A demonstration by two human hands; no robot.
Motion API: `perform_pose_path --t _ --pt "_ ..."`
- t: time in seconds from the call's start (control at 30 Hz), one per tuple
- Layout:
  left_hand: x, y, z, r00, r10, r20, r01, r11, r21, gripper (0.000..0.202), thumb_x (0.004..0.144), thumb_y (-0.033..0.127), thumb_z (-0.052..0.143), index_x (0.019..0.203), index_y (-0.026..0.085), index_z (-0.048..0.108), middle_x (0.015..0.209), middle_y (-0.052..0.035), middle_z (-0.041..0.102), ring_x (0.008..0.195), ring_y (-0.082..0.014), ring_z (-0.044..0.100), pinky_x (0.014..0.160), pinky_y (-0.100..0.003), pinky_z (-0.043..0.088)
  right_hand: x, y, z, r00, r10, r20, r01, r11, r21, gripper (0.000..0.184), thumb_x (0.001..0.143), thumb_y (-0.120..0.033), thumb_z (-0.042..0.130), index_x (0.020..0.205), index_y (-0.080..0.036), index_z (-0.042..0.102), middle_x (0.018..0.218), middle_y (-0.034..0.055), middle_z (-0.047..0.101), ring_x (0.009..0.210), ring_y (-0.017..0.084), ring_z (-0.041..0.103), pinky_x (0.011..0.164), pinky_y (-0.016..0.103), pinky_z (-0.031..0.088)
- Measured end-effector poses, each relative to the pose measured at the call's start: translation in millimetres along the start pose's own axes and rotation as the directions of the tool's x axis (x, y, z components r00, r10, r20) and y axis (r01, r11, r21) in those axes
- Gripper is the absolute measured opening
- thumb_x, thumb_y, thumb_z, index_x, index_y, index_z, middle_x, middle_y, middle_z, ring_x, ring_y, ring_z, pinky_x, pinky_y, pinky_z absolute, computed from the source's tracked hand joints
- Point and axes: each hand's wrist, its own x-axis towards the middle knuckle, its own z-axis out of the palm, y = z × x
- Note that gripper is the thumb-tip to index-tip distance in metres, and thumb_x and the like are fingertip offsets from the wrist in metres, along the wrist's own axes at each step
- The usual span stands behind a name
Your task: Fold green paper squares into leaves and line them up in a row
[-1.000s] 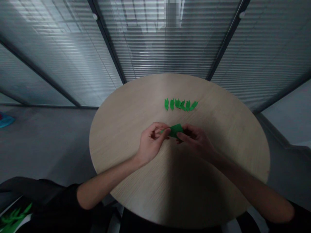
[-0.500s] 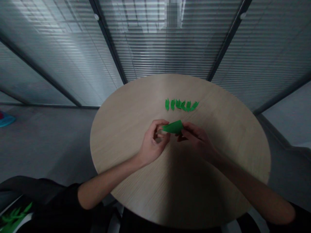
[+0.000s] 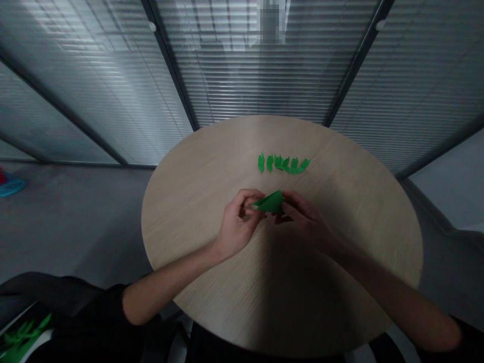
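Held between my left hand [image 3: 240,219] and my right hand [image 3: 304,214] is a piece of green paper [image 3: 270,202], folded into a pointed, roughly triangular shape. Its tip points left, with the fingertips of both hands pinching its edges. Farther along the round wooden table [image 3: 340,212], a row of several small green paper leaves [image 3: 282,164] lies flat, apart from both hands. Part of the held paper is hidden behind my fingers.
Glass partitions with slatted blinds [image 3: 264,65] stand beyond the table. A grey floor surrounds it, with a teal object [image 3: 10,186] at the far left. At the lower left, a dark sleeve partly covers a white sheet with green leaf shapes [image 3: 22,338].
The green paper has gone from a flatter, blunter shape to a narrower triangle with a sharper left tip. My hands have drawn slightly closer around it. The leaf row has not changed.
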Motion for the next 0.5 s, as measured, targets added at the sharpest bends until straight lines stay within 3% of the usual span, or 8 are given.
perform_pose_path --t 0.3,0.4,0.5 --pt "-0.2 0.9 0.3 1.0 0.019 -0.007 -0.019 1.0 -0.007 0.016 0.09 0.021 0.072 0.103 0.017 0.064 0.086 -0.0023 0.073 0.066 -0.0096 0.07 0.059 -0.017 0.056 -1.2 2.6 3.6 0.998 -0.014 0.06 0.016 0.999 -0.028 0.022 0.105 -0.041 0.053 0.107 -0.023 0.067 0.099 0.0041 0.071 0.082 0.016 0.07 0.08 0.035 0.064" --pt "0.1 1.0 0.1 0.999 0.044 -0.001 -0.044 0.999 -0.001 0.014 0.089 0.018 0.07 0.102 0.018 0.065 0.086 -0.0017 0.072 0.067 -0.0095 0.069 0.061 -0.017 0.056 -1.4 6.1 2.3 0.997 -0.032 0.067 0.036 0.998 -0.06 0.025 0.106 -0.039 0.048 0.117 -0.024 0.065 0.104 0.0059 0.071 0.087 0.017 0.072 0.082 0.037 0.065" --pt "-0.5 0.4 -0.1 0.997 0.073 -0.024 -0.072 0.997 0.043 0.013 0.089 0.014 0.069 0.101 0.018 0.065 0.084 -0.0007 0.07 0.067 -0.0093 0.068 0.06 -0.017 0.055 -3.0 10.4 1.0 0.993 -0.118 0.014 0.119 0.979 -0.165 0.031 0.104 -0.035 0.054 0.134 -0.028 0.055 0.121 0.0089 0.067 0.101 0.02 0.071 0.086 0.04 0.064"
